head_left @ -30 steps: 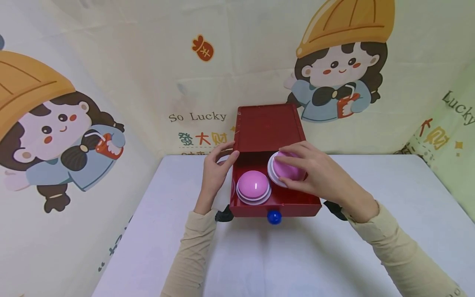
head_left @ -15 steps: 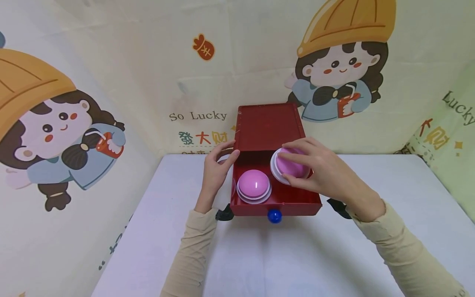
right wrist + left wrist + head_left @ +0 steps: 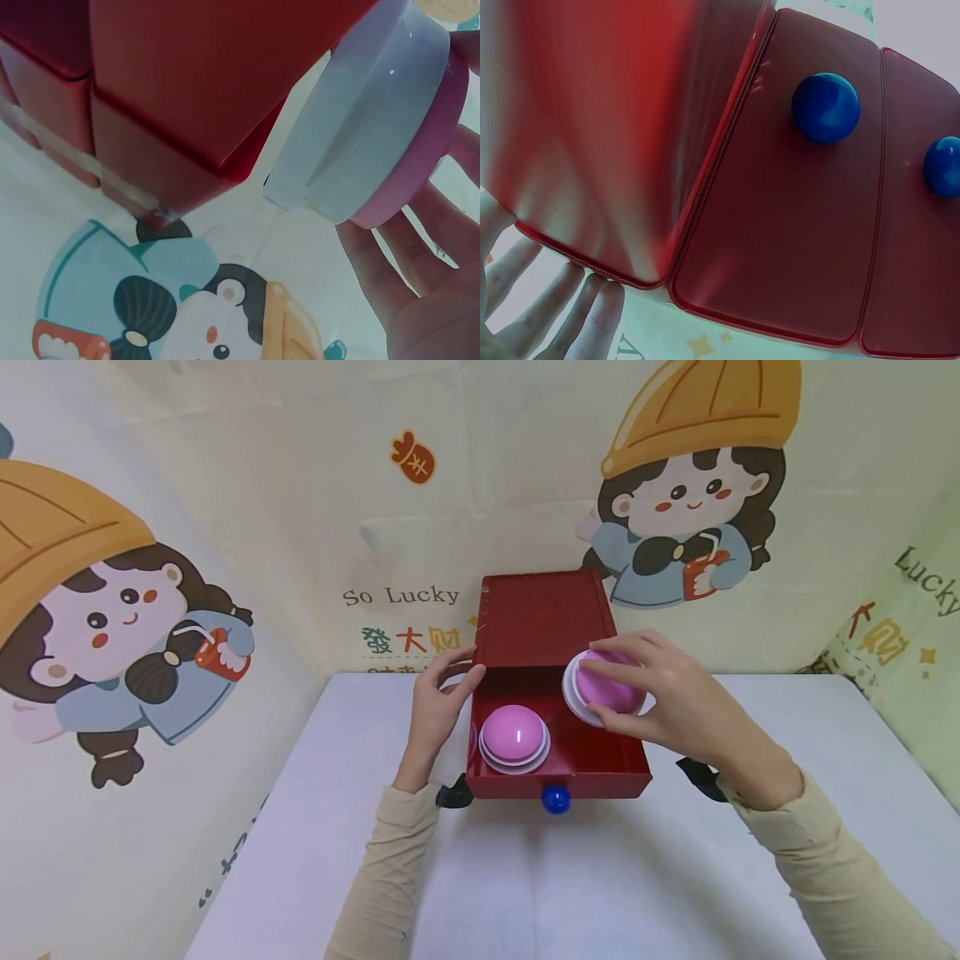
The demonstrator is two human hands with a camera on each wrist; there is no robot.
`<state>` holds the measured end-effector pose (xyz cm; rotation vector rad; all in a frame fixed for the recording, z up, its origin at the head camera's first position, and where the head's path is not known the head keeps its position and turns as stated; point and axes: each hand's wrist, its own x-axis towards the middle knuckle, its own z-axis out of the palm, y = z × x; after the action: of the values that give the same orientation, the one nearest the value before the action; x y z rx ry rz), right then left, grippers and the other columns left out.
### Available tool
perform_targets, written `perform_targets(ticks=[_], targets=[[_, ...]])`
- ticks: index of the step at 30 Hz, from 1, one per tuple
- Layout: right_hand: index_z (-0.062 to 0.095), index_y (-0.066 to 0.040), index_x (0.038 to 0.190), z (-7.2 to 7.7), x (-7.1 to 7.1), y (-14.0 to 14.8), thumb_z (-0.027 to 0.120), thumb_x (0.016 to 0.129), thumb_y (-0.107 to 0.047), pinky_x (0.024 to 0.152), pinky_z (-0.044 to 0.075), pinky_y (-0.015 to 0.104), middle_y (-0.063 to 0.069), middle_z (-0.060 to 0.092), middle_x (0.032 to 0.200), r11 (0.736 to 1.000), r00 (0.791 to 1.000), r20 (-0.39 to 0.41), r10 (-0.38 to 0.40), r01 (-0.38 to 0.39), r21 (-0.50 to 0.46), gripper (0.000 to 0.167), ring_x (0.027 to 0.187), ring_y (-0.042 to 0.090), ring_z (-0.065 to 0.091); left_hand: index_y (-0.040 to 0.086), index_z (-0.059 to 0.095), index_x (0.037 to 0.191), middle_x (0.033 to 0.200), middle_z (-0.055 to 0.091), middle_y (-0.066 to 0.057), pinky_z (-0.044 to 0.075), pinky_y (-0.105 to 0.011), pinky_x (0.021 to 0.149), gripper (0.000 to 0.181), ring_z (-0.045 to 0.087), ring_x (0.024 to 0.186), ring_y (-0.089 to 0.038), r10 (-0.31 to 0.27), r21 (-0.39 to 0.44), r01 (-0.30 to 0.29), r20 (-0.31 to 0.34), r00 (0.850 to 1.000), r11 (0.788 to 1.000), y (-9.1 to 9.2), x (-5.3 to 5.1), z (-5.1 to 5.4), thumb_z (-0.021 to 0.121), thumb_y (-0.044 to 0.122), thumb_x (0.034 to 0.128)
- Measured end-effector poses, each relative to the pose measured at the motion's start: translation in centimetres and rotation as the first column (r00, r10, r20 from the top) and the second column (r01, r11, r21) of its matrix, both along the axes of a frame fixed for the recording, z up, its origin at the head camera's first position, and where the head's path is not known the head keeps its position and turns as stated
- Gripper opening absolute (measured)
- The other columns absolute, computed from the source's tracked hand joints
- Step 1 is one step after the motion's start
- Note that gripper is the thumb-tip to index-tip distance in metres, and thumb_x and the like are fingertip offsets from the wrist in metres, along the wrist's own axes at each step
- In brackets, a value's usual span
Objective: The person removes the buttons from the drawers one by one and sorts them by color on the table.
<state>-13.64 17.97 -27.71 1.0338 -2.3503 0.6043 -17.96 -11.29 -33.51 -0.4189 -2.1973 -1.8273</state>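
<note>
At the red drawer (image 3: pixel 495 787), the right hand (image 3: pixel 671 693) gripped a pink-and-white dome (image 3: pixel 598 693) in curved fingers, best kept from knocking the side, the left hand (image 3: pixel 438 710) loosely spread opposite.

White table (image 3: pixel 540 885), red drawer unit (image 3: pixel 546 620) standing toward its far edge

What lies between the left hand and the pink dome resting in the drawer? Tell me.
In the head view, the drawer's left wall lies between the left hand and that dome.
</note>
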Motion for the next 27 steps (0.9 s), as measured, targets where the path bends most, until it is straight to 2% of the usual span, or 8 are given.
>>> perform_targets(ticks=[10, 17, 24, 27], targets=[[0.072, -0.005, 0.119, -0.1, -0.2, 1.5, 0.094, 0.062, -0.013, 0.068, 0.061, 0.050, 0.015, 0.062, 0.123, 0.998, 0.998, 0.008, -0.066, 0.066, 0.011, 0.062, 0.117, 0.031, 0.054, 0.002, 0.060, 0.133, 0.129, 0.062, -0.016, 0.056, -0.025, 0.089, 0.040, 0.062, 0.114, -0.029, 0.002, 0.008, -0.002, -0.008, 1.000, 1.000, 0.0, 0.0, 0.0, 0.067, 0.015, 0.0952], [0.071, -0.005, 0.121, -0.3, -0.2, 2.5, 0.093, 0.062, -0.011, 0.066, 0.060, 0.051, 0.016, 0.062, 0.124, 0.997, 0.998, -0.011, -0.069, 0.069, -0.019, 0.063, 0.116, 0.031, 0.054, 0.002, 0.060, 0.133, 0.129, 0.062, -0.016, 0.056, -0.025, 0.089, 0.040, 0.062, 0.114, -0.028, 0.005, 0.009, -0.005, 0.000, 1.000, 1.000, 0.0, 0.0, -0.1, 0.066, 0.014, 0.0953], [0.071, -0.002, 0.118, -0.5, -0.3, 3.3, 0.093, 0.061, -0.010, 0.066, 0.060, 0.052, 0.017, 0.063, 0.123, 0.997, 0.997, -0.033, -0.074, 0.073, -0.037, 0.062, 0.115, 0.031, 0.055, 0.005, 0.059, 0.135, 0.132, 0.061, -0.015, 0.056, -0.028, 0.089, 0.042, 0.061, 0.116, -0.028, 0.008, 0.000, -0.008, -0.008, 1.000, 1.000, -0.4, -1.7, -2.2, 0.067, 0.016, 0.0953], [0.072, 0.000, 0.117, -0.6, -0.3, 3.7, 0.093, 0.061, -0.010, 0.066, 0.060, 0.052, 0.017, 0.064, 0.122, 0.996, 0.996, -0.041, -0.081, 0.079, -0.040, 0.061, 0.114, 0.031, 0.056, 0.008, 0.060, 0.135, 0.132, 0.062, -0.012, 0.057, -0.028, 0.089, 0.043, 0.061, 0.116, -0.027, 0.008, 0.003, -0.008, -0.023, 1.000, 1.000, -0.5, -2.0, -2.6, 0.068, 0.020, 0.0951]])
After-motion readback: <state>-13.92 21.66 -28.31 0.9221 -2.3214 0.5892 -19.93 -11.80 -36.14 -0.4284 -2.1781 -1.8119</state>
